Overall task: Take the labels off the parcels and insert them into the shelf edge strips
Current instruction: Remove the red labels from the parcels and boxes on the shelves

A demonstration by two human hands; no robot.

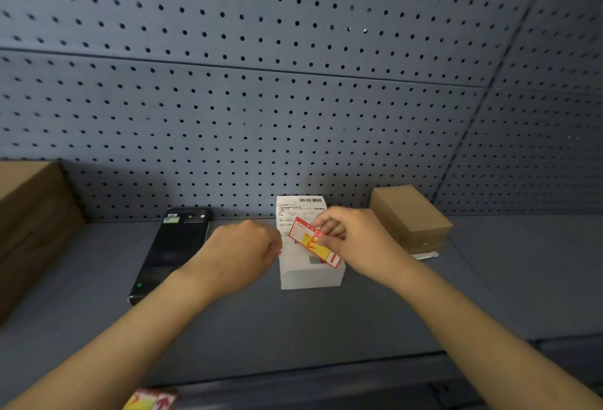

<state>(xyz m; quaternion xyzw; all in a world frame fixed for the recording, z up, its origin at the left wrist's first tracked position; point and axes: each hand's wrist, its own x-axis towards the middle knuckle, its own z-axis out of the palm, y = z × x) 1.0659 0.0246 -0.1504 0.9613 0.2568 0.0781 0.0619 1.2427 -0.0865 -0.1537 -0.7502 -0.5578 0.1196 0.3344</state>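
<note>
A white parcel [310, 274] with a printed shipping slip stands in the middle of the grey shelf [228, 328]. My right hand [355, 243] pinches a red and yellow label [310, 241] that lies tilted over the parcel's top. My left hand [241, 253] rests against the parcel's left side with its fingers curled; the fingertips are hidden. Along the shelf's front runs the dark edge strip [326, 377]. Another red and yellow label [150, 400] shows at the bottom edge, by the strip.
A black box [173, 249] lies left of the white parcel. A large cardboard box [32, 223] fills the far left, and a small brown box [411, 217] sits at the right. A grey pegboard wall [293, 99] backs the shelf.
</note>
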